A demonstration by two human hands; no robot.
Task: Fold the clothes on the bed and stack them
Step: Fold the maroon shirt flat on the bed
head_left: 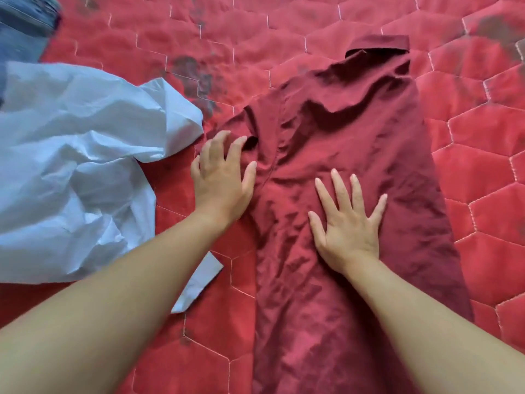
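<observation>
A dark red shirt (355,132) lies lengthwise on the bed, its sides folded in to a narrow strip, its collar at the far end. My right hand (348,223) lies flat on its middle, fingers spread and straight. My left hand (224,177) rests on the shirt's left edge at the short sleeve, fingers loosely bent, fingertips touching the cloth. A crumpled pale blue shirt (76,166) lies to the left, apart from the red one.
The bed is covered by a red quilt (483,172) with hexagon stitching. A blue denim garment (25,27) lies at the far left corner. Bare quilt shows to the right of the red shirt and beyond it.
</observation>
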